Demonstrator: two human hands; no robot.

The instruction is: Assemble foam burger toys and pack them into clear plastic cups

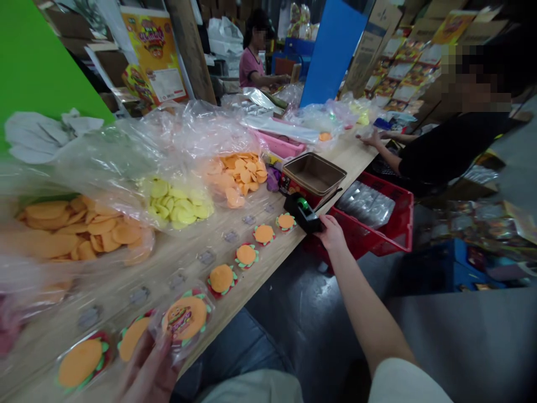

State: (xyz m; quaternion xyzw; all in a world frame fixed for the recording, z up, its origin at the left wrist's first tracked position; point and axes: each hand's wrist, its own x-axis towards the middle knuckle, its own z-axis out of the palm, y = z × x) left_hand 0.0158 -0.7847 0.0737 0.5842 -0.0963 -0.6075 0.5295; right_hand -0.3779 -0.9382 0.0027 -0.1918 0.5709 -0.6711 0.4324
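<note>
My left hand [146, 366] grips a clear plastic package [187, 319] at the bottom left. Inside it lies an orange burger-shaped piece with green and red edges and a printed burger label. My right hand [333, 234] is closed at the near end of a black tape dispenser [308, 215] with a green roll. Whether a strip of tape is between those fingers cannot be made out. Along the table edge runs a row of several burger-shaped pieces [246, 255] in clear trays. One piece [133, 338] is partly hidden behind my left hand.
Plastic bags of orange discs [84, 226] and yellow discs [178, 201] line the table's back. A brown tub [314, 173] stands beyond the dispenser. Below the edge is a red crate [398, 224] with clear packaging. One person [444, 148] works at right, another [251, 61] farther back.
</note>
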